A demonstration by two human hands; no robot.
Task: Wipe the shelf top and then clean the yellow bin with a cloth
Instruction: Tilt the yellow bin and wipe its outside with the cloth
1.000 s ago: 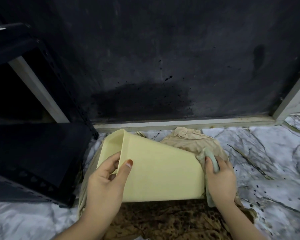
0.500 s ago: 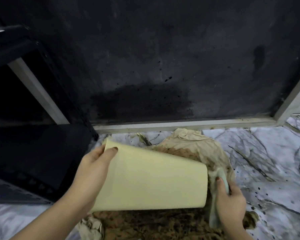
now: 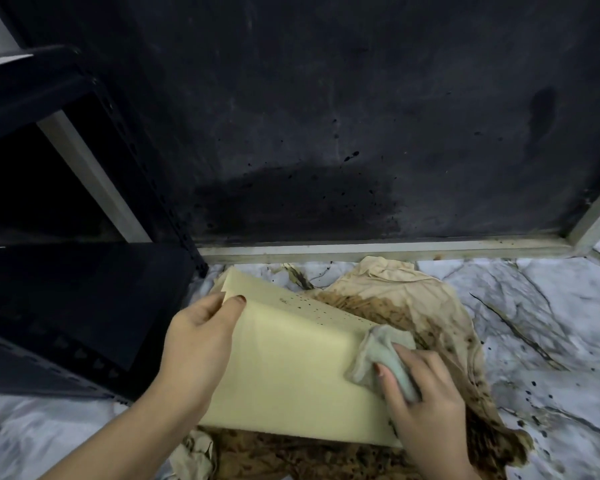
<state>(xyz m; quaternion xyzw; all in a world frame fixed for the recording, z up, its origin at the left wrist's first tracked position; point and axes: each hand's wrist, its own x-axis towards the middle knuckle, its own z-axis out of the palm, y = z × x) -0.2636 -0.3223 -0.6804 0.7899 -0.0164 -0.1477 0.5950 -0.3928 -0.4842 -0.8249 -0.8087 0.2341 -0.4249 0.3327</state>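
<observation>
Head view | yellow bin (image 3: pixel 291 375) lies tipped on stained paper on the floor | your left hand (image 3: pixel 198 341) grips its rim end; right hand (image 3: pixel 426 393) presses cloth (image 3: pixel 378 355) | light, stiff, likely slick plastic: hold the rim.

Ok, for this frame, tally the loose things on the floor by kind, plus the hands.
Yellow bin: 1
Grey-green wiping cloth: 1
Stained beige sheet under the bin: 1
Hands: 2, left hand and right hand
Total: 5

Left hand (image 3: pixel 196 336) fingers curled gripping, right hand (image 3: pixel 426 393) fingers pressing flat
</observation>
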